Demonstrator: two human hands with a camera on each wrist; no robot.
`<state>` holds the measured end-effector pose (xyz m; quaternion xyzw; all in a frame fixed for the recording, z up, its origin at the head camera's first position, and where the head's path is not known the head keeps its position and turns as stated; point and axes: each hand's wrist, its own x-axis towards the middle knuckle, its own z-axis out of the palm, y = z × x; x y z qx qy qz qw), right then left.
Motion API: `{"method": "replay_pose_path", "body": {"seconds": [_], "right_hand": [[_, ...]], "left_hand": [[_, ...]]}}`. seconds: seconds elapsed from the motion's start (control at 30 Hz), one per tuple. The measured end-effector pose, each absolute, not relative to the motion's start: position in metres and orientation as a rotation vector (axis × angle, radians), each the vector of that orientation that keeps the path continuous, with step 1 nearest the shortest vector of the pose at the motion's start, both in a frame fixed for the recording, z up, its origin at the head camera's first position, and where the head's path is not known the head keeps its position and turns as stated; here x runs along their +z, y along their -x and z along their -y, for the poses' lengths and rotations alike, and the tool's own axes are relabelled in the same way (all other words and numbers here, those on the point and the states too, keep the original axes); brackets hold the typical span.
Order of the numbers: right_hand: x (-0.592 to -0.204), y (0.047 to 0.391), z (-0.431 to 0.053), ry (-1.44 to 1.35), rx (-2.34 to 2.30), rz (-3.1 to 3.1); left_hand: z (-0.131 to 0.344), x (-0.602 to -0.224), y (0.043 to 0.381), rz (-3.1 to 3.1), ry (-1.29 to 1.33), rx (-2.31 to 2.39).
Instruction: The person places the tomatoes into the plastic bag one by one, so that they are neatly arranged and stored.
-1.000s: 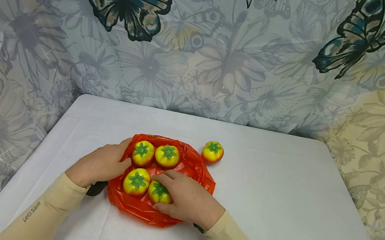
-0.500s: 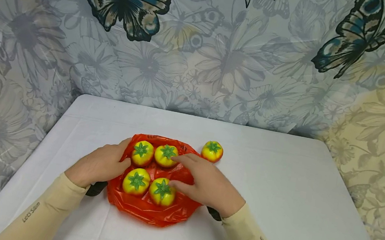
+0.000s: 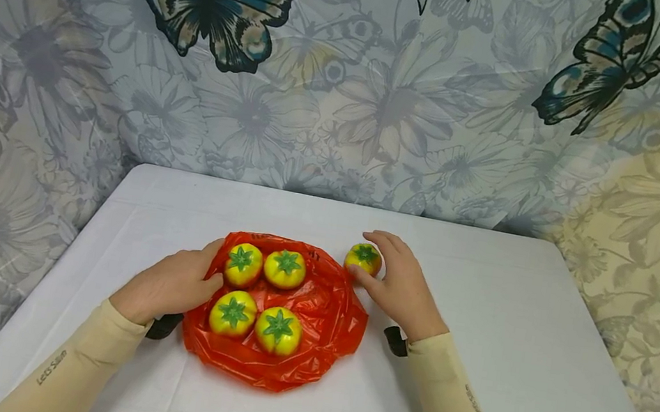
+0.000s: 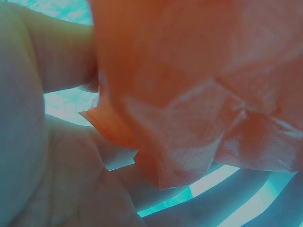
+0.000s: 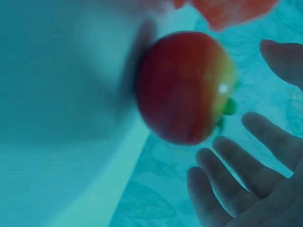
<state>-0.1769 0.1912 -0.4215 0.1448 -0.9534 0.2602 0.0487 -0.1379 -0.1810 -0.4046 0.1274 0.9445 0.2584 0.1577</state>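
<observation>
A red plastic bag [image 3: 322,349] lies spread on the white table, with several yellow-and-red tomatoes on it, among them one at the near right [image 3: 278,331]. My left hand [image 3: 173,282] holds the bag's left edge, thumb on the upper side. In the left wrist view the bag [image 4: 189,118] hangs between thumb and fingers. One more tomato [image 3: 363,256] sits on the table beyond the bag's right edge. My right hand [image 3: 401,283] reaches around its right side, thumb and fingers apart. In the right wrist view the fingers stand clear of the tomato [image 5: 182,90].
The white-covered table [image 3: 522,374] stretches right and behind the bag. A patterned wall covering [image 3: 340,130] with flowers and butterflies stands close behind the table's far edge. Dark wrist-worn devices [image 3: 396,341] sit under both wrists.
My right hand has left the near-right tomato on the bag and moved right and away to the tomato on the table. My left hand stays at the bag's edge.
</observation>
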Motion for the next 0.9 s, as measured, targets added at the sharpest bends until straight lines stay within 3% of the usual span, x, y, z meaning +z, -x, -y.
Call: {"method": "replay_pose_path", "body": {"seconds": [0.9], "right_hand": [[-0.443,0.186,-0.191,-0.35,0.866,3.043]], "left_hand": [[0.181,-0.407,0.137,-2.695,-0.354,0.756]]}}
